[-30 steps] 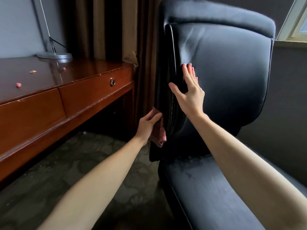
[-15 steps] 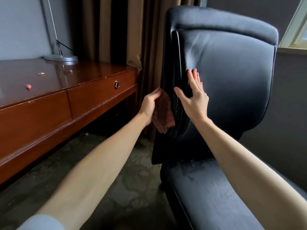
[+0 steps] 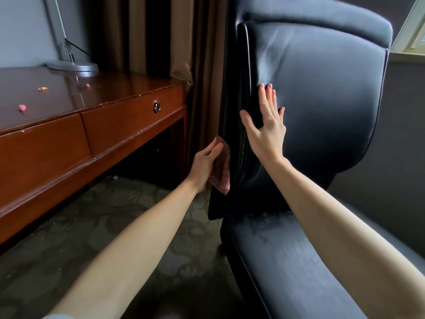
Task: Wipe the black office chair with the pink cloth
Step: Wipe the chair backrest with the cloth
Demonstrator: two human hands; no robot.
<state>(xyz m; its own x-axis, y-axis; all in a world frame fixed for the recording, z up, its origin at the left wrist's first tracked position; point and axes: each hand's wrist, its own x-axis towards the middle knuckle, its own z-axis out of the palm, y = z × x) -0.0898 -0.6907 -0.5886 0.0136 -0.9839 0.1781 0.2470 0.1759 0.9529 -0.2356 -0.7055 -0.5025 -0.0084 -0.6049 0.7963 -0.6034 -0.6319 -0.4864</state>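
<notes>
Both forearms are bare along their whole visible length — the left arm (image 3: pixel 128 249) meets a sliver of pale grey-blue sleeve (image 3: pixel 57 316) at the bottom edge of the view. The right hand (image 3: pixel 266 134) has slender fingers (image 3: pixel 268 100) with short, rounded nails; the left hand (image 3: pixel 204 166) is bare too.

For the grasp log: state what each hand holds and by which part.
Left hand grips the pink cloth by its upper part; the lower end hangs free. Right hand holds nothing: straight fingers rest on the black office chair.

wooden desk (image 3: pixel 96 132) left | brown curtains (image 3: pixel 161 35) | patterned carpet (image 3: pixel 103 217) | window (image 3: pixel 411 26) right
</notes>
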